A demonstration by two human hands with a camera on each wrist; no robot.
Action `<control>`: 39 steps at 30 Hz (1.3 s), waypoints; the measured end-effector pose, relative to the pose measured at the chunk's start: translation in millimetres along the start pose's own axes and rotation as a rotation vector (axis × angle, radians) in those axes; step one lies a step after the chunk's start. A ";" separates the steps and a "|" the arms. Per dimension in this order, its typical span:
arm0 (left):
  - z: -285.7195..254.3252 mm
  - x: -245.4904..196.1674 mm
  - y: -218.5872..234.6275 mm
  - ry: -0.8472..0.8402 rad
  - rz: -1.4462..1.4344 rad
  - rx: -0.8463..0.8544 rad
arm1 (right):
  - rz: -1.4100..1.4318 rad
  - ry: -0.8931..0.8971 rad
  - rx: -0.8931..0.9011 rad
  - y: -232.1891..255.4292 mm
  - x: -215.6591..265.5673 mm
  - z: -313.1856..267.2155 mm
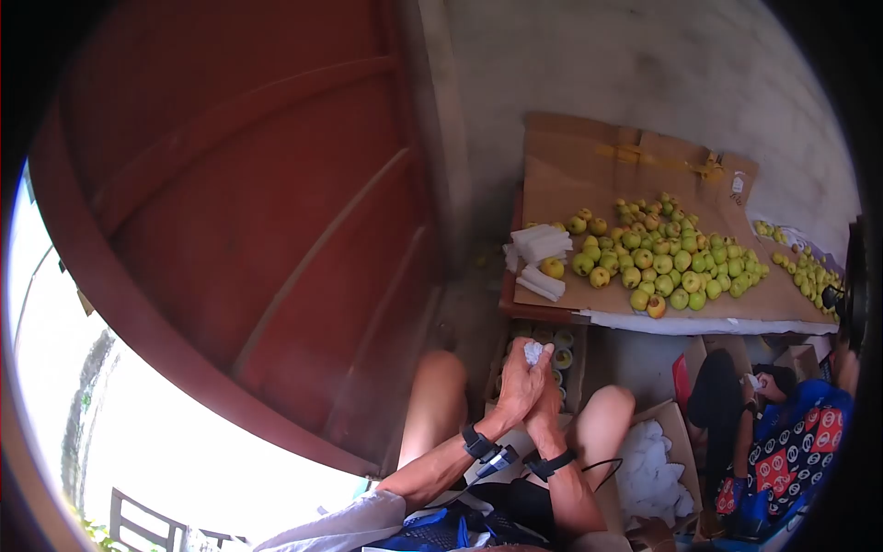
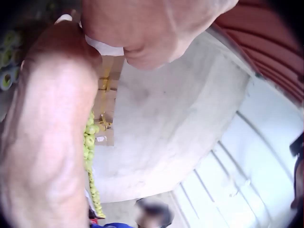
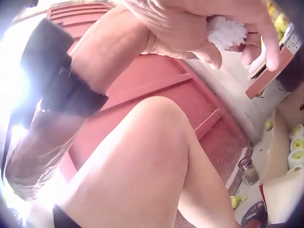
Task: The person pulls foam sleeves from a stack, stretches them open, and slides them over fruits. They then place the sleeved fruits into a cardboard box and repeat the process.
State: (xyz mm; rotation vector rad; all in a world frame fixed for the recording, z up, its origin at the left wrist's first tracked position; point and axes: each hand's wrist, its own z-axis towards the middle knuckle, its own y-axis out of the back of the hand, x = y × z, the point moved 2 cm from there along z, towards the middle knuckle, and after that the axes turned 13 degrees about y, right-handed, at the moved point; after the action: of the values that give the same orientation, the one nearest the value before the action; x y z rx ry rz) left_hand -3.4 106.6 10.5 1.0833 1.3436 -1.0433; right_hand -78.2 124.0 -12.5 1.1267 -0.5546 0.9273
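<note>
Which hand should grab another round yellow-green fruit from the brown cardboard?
Probably the right hand: the fruit pile lies ahead, toward its side. The left hand is nearer the big dark-red door. Both are busy with white foam now.

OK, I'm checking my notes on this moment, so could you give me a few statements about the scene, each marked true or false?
1. The left hand and right hand are together at a small white piece. True.
2. The white rolls are on the floor. False: the white rolls lie beside the piled fruit.
3. A cardboard sheet stands up behind the fruit. True.
4. The big ribbed panel beside the person is blue. False: the panel is red.
5. The box of loose white pieces stands on top among the fruit. False: it is lower down, beside a bare knee.
</note>
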 end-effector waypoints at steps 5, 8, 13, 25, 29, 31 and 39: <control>-10.5 -67.1 -2.4 -0.167 -0.003 0.161 | -0.049 -0.028 0.028 28.5 8.9 36.0; -13.6 -102.4 8.7 -0.108 -0.253 0.371 | 0.053 0.225 -0.065 50.5 43.0 42.9; -19.8 -126.9 40.4 -0.025 -0.500 0.833 | 0.003 0.489 0.268 80.2 76.3 24.2; 50.2 -70.8 18.2 0.294 -0.616 0.695 | 0.051 0.135 0.329 51.2 22.3 74.0; 96.5 -114.2 3.5 0.051 -0.595 0.627 | -0.055 0.187 0.246 59.9 42.5 140.6; 114.1 -135.6 -0.5 -0.024 -0.519 0.543 | -0.116 0.149 0.255 61.2 38.5 168.1; 161.8 -121.6 -16.6 0.113 -0.477 0.558 | 0.250 0.171 0.039 22.6 -2.8 188.5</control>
State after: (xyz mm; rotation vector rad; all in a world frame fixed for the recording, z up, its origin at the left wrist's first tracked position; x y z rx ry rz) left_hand 15.5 -60.5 124.3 1.2639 1.4814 -1.8082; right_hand -85.8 -49.3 64.7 1.0151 -0.5460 1.2430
